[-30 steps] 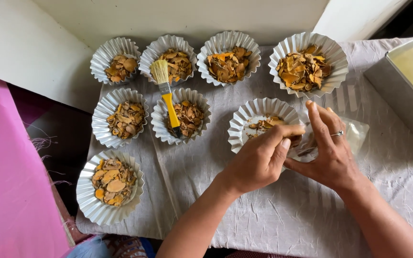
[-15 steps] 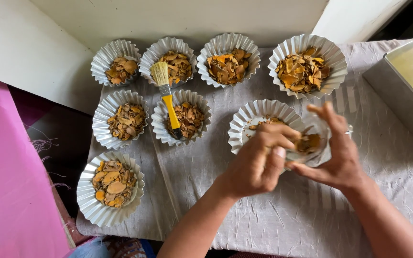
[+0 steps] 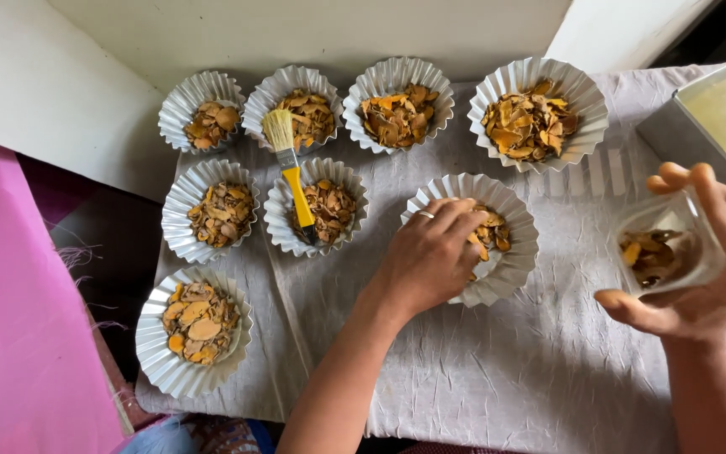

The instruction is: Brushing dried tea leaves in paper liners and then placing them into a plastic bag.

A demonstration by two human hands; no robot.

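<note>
My left hand reaches into a white fluted paper cup at the middle of the cloth. Its curled fingers lie on the dried orange-brown slices inside, and the fingertips are hidden. My right hand is off to the right of that cup. It holds a small clear plastic bag with a few of the same slices in it, mouth turned toward me.
Several more fluted cups of dried slices stand on the crinkled white cloth, among them a large cup at the back and another front left. A yellow-handled brush lies across two cups. A metal tray sits right, pink fabric left.
My right hand has drawn the bag away from the middle cup to the right. My left hand has left the bag and come down into the cup.
</note>
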